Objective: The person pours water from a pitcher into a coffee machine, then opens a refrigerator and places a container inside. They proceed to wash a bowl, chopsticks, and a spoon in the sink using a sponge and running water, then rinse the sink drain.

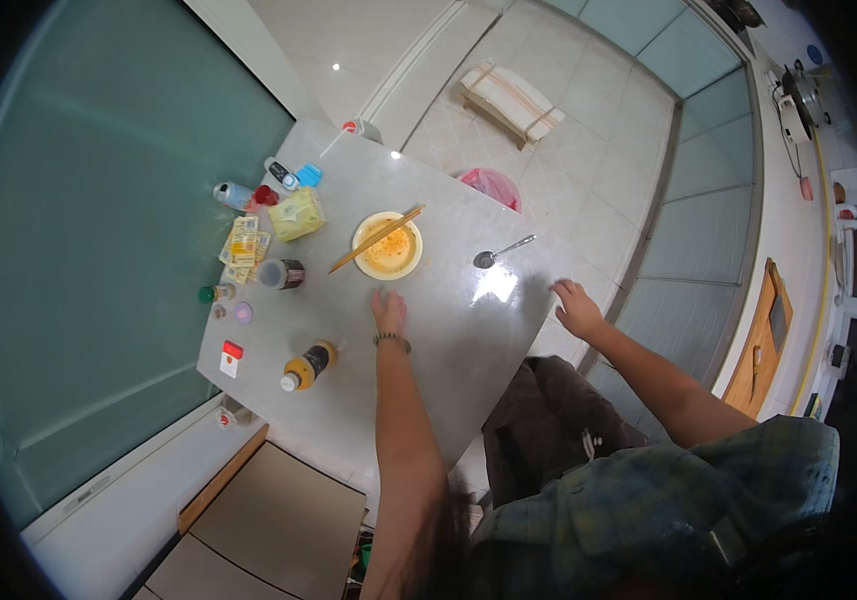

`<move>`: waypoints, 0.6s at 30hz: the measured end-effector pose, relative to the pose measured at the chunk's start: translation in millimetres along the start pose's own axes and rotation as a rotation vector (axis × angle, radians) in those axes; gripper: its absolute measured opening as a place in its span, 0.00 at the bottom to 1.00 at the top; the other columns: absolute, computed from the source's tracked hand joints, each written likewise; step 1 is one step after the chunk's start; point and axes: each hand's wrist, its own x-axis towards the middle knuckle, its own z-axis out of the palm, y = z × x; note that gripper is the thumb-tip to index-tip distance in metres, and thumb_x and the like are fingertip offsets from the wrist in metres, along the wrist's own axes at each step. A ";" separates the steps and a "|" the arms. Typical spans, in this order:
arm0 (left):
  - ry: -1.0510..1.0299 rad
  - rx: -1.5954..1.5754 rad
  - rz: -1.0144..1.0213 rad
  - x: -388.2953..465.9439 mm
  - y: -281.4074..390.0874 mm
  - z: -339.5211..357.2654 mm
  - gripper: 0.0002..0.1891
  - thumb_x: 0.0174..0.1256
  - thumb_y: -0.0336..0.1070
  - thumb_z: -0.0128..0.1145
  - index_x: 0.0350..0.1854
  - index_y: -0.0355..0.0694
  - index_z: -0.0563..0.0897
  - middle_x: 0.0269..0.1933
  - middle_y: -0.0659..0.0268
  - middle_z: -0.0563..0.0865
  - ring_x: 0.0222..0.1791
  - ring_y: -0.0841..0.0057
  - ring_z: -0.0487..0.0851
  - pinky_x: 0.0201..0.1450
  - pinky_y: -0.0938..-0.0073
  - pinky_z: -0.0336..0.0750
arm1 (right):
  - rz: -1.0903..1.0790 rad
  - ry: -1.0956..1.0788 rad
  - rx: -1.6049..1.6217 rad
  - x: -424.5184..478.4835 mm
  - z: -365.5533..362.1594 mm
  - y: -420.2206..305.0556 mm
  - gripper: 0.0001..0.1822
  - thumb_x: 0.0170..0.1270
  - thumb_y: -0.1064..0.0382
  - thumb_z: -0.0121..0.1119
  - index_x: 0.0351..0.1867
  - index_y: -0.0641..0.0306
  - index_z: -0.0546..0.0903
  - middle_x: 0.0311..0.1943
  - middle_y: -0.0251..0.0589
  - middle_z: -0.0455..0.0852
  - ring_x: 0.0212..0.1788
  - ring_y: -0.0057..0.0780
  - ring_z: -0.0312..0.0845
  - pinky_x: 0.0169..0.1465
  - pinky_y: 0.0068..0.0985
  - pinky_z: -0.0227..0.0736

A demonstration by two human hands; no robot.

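Observation:
My left hand is over the grey table, just on the near side of a pale bowl. It holds nothing, and its fingers are a little apart. Orange-red residue coats the inside of the bowl, and a pair of wooden chopsticks lies across its rim. Beyond the table's right edge, my right hand hangs with fingers spread and nothing in them. A metal spoon rests on the tabletop between the bowl and that hand.
A bottle of orange drink stands left of my forearm. Along the glass panel sit a jar, a yellow tissue pack, a can and a red-white box. A pink-lined bin and a cloth-covered stool are on the floor.

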 end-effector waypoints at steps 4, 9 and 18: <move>-0.002 -0.181 0.076 35.3 12.9 16.4 0.30 0.65 0.34 0.51 0.68 0.46 0.54 0.59 0.60 0.69 0.57 0.68 0.73 0.61 0.63 0.69 | -0.037 0.028 -0.225 77.6 6.2 -10.7 0.27 0.48 0.72 0.55 0.54 0.58 0.70 0.56 0.41 0.70 0.59 0.41 0.65 0.54 0.36 0.71; 0.077 -0.091 0.114 45.2 22.0 33.8 0.22 0.65 0.29 0.47 0.62 0.41 0.63 0.55 0.59 0.75 0.47 0.69 0.80 0.48 0.69 0.79 | -0.170 -0.018 -0.565 151.7 16.5 -2.2 0.20 0.53 0.70 0.53 0.50 0.56 0.71 0.52 0.36 0.72 0.57 0.33 0.68 0.50 0.34 0.72; 0.220 0.071 0.227 26.8 11.4 27.8 0.15 0.63 0.26 0.46 0.52 0.33 0.72 0.47 0.57 0.79 0.39 0.70 0.83 0.31 0.73 0.84 | -0.432 -0.196 -0.739 190.6 21.9 12.7 0.12 0.52 0.67 0.54 0.40 0.56 0.75 0.42 0.35 0.75 0.50 0.32 0.71 0.47 0.30 0.70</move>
